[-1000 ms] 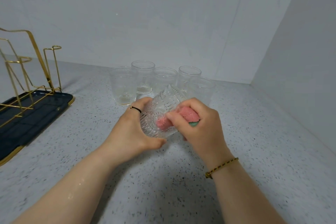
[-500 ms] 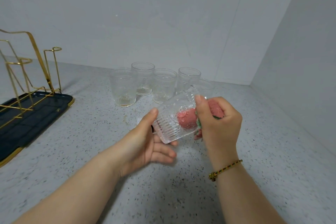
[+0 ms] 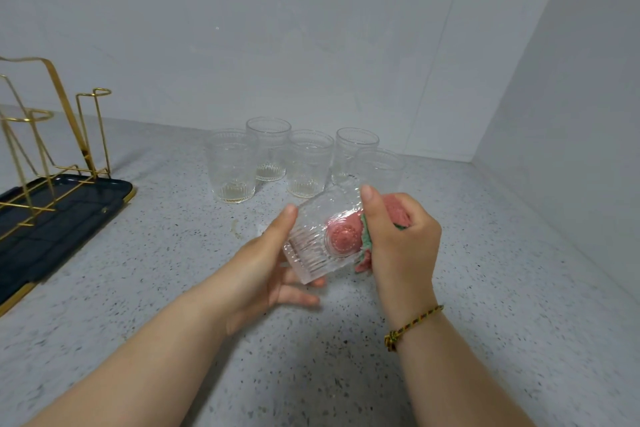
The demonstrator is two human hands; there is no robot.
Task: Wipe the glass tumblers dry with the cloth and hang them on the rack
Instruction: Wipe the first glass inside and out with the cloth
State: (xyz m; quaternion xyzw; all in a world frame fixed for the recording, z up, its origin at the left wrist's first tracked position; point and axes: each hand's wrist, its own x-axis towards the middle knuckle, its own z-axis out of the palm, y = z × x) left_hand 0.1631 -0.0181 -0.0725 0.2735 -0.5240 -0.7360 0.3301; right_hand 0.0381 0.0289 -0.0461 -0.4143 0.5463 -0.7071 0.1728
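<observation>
Head view: tumbler (image 3: 317, 243) tilted, off the table (image 3: 485, 288), btwn both hands. Left hand (image 3: 263, 274) cups its base, thumb on the wall. Right hand (image 3: 401, 243) closed on pink cloth (image 3: 343, 239) stuffed inside. Five tumblers (image 3: 308, 163) upright beyond hands; rack (image 3: 52, 135) far left of left hand.

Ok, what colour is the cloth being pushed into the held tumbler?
Mostly pink, with a green edge; the cloth shows through the tumbler in the head view.

Seen from head height through one wide lens, tilted forward and down, close over both forearms and the speckled counter (image 3: 173, 288), facing the wall corner (image 3: 474, 159), with the gold rack (image 3: 52, 135) at far left edge.
</observation>
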